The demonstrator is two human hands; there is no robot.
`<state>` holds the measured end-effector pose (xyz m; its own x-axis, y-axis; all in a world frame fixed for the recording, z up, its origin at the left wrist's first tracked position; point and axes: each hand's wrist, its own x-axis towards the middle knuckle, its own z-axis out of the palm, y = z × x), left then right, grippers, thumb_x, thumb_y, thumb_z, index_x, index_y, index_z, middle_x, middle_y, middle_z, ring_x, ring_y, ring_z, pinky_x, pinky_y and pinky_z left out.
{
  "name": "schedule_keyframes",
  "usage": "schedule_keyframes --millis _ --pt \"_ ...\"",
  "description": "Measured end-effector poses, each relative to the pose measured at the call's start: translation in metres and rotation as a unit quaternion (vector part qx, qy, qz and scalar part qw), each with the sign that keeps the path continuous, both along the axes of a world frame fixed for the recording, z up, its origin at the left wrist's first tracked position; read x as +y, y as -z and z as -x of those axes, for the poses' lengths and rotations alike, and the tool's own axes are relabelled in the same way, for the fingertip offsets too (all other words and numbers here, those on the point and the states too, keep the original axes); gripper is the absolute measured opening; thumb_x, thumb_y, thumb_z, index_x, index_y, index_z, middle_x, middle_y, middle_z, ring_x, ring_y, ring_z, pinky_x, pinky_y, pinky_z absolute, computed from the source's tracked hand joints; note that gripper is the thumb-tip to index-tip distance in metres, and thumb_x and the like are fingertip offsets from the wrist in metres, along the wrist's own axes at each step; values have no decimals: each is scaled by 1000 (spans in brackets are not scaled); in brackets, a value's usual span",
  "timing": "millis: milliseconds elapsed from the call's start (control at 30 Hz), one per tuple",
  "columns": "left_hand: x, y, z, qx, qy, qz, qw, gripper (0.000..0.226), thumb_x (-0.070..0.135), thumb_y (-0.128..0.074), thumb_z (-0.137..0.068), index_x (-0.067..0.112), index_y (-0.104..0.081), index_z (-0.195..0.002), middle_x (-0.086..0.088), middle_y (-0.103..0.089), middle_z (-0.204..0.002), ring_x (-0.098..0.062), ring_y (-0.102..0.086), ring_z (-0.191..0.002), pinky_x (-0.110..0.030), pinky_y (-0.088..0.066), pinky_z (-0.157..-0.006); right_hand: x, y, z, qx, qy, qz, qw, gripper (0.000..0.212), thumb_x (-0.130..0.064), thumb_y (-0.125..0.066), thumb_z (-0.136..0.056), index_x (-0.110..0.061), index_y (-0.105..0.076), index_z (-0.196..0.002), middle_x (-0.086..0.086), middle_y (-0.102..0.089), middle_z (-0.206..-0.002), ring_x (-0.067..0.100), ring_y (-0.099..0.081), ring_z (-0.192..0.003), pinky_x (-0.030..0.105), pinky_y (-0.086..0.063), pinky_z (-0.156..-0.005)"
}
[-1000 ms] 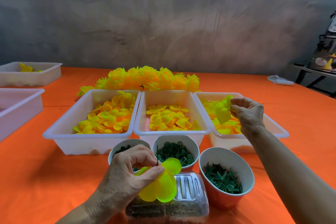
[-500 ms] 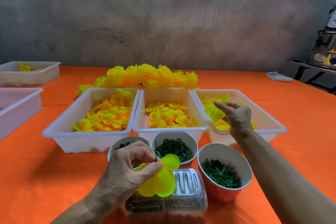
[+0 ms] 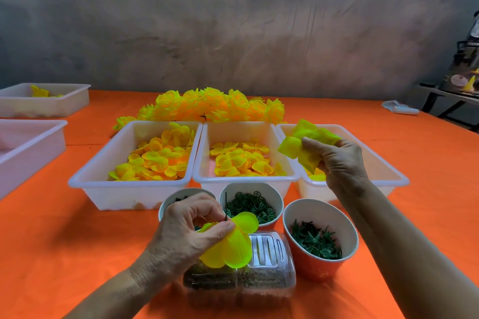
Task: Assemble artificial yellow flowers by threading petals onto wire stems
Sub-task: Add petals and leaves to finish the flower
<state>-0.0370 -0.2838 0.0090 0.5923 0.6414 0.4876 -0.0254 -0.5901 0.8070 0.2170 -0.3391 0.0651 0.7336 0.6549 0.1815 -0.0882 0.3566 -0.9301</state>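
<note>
Pinching crinkled petals [image 3: 308, 146], thin wire [image 3: 226, 206]

A grey, mottled wall [image 3: 233, 28] fills the back, streaked and patchy, lit softly and evenly; an orange table [image 3: 427, 163] runs up to the wall; right of the table, against the wall, stands a dark metal stand [image 3: 440, 101] with a box [image 3: 464, 70] on it; floor unseen.
</note>
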Motion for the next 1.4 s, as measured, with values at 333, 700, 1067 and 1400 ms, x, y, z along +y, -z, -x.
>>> schedule_keyframes --millis 333,700,1067,1400 --pt "-1 1 3 0 -8 27 1000 22 12 -82 -69 24 -66 -61 3 -64 -74 -13 -61 -71 -36 -48 -68 -14 -11 77 35 -207 76 975 13 -5 -65 -69 -10 -68 -81 1 -73 -68 9 -68 -57 20 -52 -48" --pt "-5 -9 13 53 0 62 997 16 9 -78 -74 24 -74 -73 1 -69 -83 -6 -64 -78 -18 -47 -73 -25 -17 100 15 -230 125 965 38 -8 -70 -55 -4 -67 -93 9 -73 -75 20 -71 -63 25 -54 -49" --pt "-8 -58 17 -76 -33 179 980 46 49 -76 -59 14 -72 -89 -3 -72 -86 -15 -65 -83 -25 -50 -77 -26 -31 121 -47 -274 144 950 33 -13 -74 -49 -7 -71 -81 10 -74 -76 20 -71 -64 26 -54 -50" --pt "-14 -71 17 -102 24 214 971 30 28 -73 -62 9 -74 -84 -13 -74 -84 -19 -71 -75 -29 -58 -69 -31 -34 118 -45 -308 136 941 41 -13 -75 -50 -4 -72 -89 16 -73 -89 25 -72 -74 34 -60 -64"
